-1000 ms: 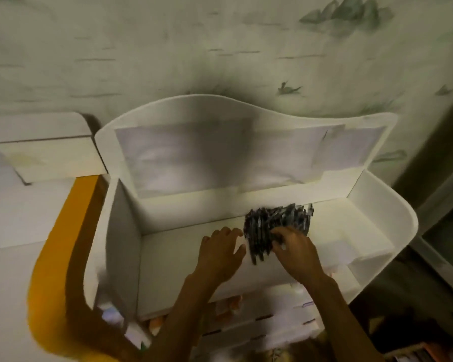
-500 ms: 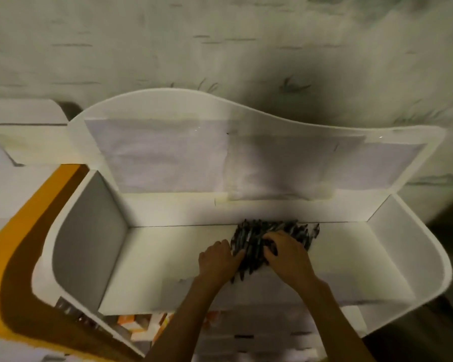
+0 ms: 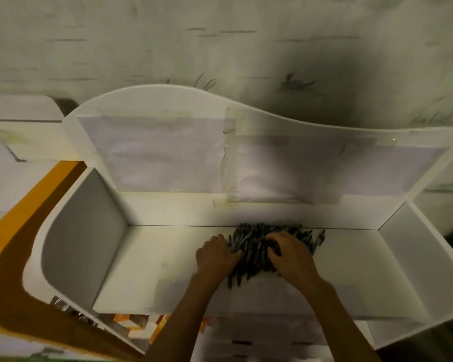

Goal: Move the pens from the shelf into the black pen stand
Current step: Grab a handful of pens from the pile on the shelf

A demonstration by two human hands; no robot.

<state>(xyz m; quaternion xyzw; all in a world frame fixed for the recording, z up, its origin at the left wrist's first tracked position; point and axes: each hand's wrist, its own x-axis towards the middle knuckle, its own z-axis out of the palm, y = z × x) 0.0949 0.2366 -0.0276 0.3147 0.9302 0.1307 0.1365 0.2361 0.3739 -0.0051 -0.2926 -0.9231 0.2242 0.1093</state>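
Observation:
A heap of dark pens (image 3: 256,248) lies on the top board of a white shelf (image 3: 168,259), close to its back panel. My left hand (image 3: 216,257) presses against the left side of the heap, its fingers curled into the pens. My right hand (image 3: 290,254) lies over the right part of the heap, fingers curled down among the pens. The two hands enclose the heap from both sides. Part of the heap is hidden under my right hand. No black pen stand is in view.
The shelf has raised side walls at left (image 3: 84,231) and right (image 3: 424,257) and a tall wavy back panel (image 3: 220,142) with paper taped on it. Lower shelves with orange and white boxes (image 3: 141,325) show below. A patterned wall stands behind.
My left hand, spread on the board apart from the heap a second ago, has slid right into the pens. My right hand has stayed on the heap. The view has shifted closer and lower.

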